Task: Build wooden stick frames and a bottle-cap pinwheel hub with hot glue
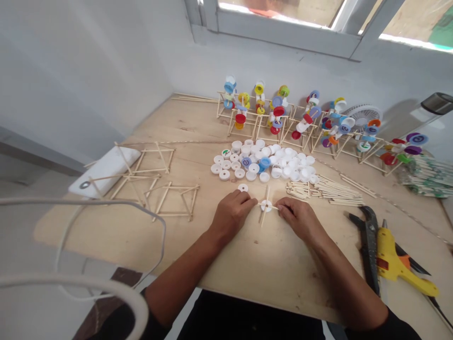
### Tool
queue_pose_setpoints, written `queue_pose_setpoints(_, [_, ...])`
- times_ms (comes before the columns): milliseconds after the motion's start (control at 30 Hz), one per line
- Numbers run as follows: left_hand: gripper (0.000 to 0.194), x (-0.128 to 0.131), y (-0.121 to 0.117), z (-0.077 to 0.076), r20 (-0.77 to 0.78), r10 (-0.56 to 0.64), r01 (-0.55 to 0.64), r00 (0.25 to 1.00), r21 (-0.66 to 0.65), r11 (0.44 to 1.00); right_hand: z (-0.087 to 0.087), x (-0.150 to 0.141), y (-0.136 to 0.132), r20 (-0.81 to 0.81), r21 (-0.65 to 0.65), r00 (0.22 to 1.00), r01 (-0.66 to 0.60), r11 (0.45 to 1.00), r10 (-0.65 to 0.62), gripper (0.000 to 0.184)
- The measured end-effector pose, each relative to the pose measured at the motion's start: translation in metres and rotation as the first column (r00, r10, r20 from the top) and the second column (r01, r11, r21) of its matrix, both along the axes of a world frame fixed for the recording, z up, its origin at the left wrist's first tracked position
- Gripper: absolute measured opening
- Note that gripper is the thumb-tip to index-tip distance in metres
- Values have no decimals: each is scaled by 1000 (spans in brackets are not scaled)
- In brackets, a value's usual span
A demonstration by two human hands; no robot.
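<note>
In the middle of the wooden table lies a white disc [266,206] with short wooden sticks across it in a cross shape. My left hand [233,212] pinches the left end of the crosswise stick [273,208]. On the other side my right hand [299,215] pinches the same cross at its right end. The other stick [262,219] points towards and away from me. Just beyond my left hand rests a single white disc with a hole [242,188]. A heap of white bottle caps [253,156], a few of them blue, spreads behind both hands.
Loose sticks [336,189] lie right of the caps. A yellow glue gun [392,259] and black pliers [370,241] sit at the right. Stick frames [177,200] stand left, near a white cable [164,236]. Coloured cap wheels [278,111] on stick stands line the back, beside a small fan [364,115].
</note>
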State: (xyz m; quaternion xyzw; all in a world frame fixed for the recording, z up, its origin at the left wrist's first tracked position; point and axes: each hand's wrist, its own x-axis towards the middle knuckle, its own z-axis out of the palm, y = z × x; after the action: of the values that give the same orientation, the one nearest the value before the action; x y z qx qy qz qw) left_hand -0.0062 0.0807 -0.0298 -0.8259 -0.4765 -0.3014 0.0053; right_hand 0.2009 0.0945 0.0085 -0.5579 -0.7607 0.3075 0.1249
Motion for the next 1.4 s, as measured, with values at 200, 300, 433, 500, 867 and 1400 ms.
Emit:
queue_pose_setpoints(200, [22,0,0,0,1,-11,11,1000,9,1000,-2,1,0,-1,-9,1000,2,1000,-2,22])
queue_pose_setpoints(300, [21,0,0,0,-1,-3,3,1000,13,1000,-3,1,0,-1,3,1000,8,1000,-8,22])
queue_pose_setpoints(433, [21,0,0,0,11,-3,3,1000,13,1000,-4,1,0,4,10,1000,5,1000,-5,22])
queue_pose_setpoints(500, [22,0,0,0,13,-7,7,1000,12,1000,-4,1,-1,8,23,1000,3,1000,-3,22])
queue_pose_setpoints(867, [17,0,-4,-1,-14,-24,25,1000,46,999,1,2,-13,103,159,993,36,987,-53,21])
queue_pose_setpoints(1400, [60,20,-27,18,-264,-77,61,961,-71,996,-10,17,-78,-13,591,990,119,798,-137,21])
